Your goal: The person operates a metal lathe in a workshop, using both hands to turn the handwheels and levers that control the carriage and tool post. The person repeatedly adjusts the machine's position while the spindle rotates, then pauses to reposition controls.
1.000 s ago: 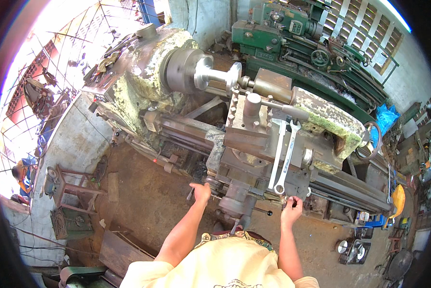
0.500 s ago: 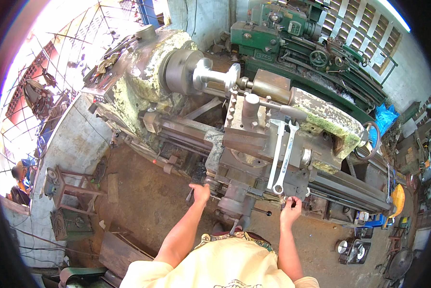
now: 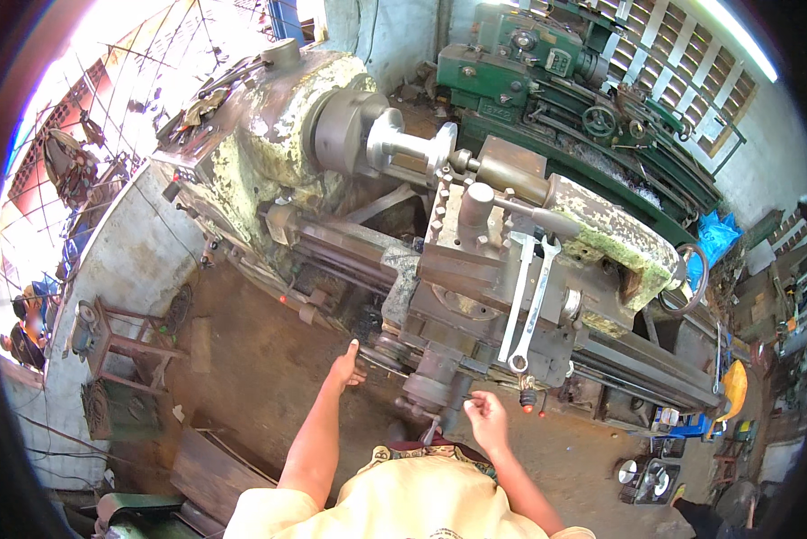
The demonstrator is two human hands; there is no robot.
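Note:
My left hand (image 3: 346, 366) is beside the carriage handwheel (image 3: 387, 352) of a large worn lathe, its thumb raised apart from loosely curled fingers. I see nothing held in it. My right hand (image 3: 487, 420) is near the cross-slide's round housing (image 3: 426, 388), fingers bent and apart, with nothing visible in them. A lever with red knobs (image 3: 528, 398) hangs under the carriage, to the right of that hand. Two long wrenches lie on the carriage: a combination wrench (image 3: 538, 292) and a plainer one (image 3: 516, 301). Behind them stands the tool post (image 3: 475, 211).
A shiny flanged workpiece (image 3: 412, 146) sits between the chuck (image 3: 345, 133) and the tailstock (image 3: 610, 220). A green lathe (image 3: 547, 90) stands behind. A metal-framed stand (image 3: 129, 341) is on the left floor; a blue bag (image 3: 716, 241) lies at the right.
My right hand has left the red-knobbed lever and moved left toward the cross-slide. My left hand has shifted slightly left and its thumb has lifted off the handwheel. The view has tilted slightly.

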